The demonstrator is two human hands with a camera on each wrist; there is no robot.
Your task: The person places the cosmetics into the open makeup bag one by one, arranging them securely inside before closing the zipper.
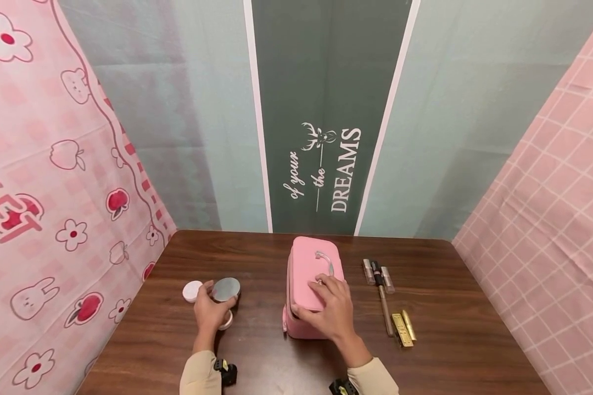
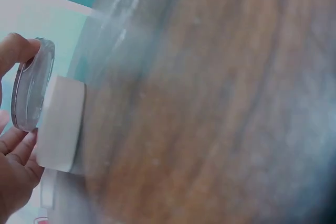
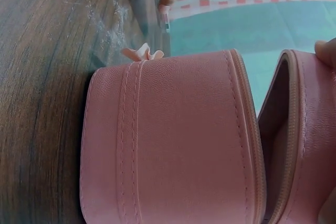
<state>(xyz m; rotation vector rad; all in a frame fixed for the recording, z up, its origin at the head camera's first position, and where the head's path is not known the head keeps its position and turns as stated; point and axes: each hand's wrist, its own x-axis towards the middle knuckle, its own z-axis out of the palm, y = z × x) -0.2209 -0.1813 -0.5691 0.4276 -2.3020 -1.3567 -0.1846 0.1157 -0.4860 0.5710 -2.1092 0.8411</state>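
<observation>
While the right hand [image 1: 332, 311] lies on top of the pink case [image 1: 310, 285] with fingers curled over the lid's near edge, the right wrist view shows that lid lifted a little off the body, zipper open, dark gap between. Case is soft pink leather-look with stitched seams and a pale handle [image 1: 324, 261] on top, standing mid-table [image 1: 257, 356]. Left hand [image 1: 208, 311] pinches a round mirror [image 1: 225, 289] by its rim, raised just above the wood; a white round jar [image 1: 192, 291] sits just beside it. Right of the case: tubes, a pencil [image 1: 384, 307] and two gold sticks [image 1: 404, 328].
</observation>
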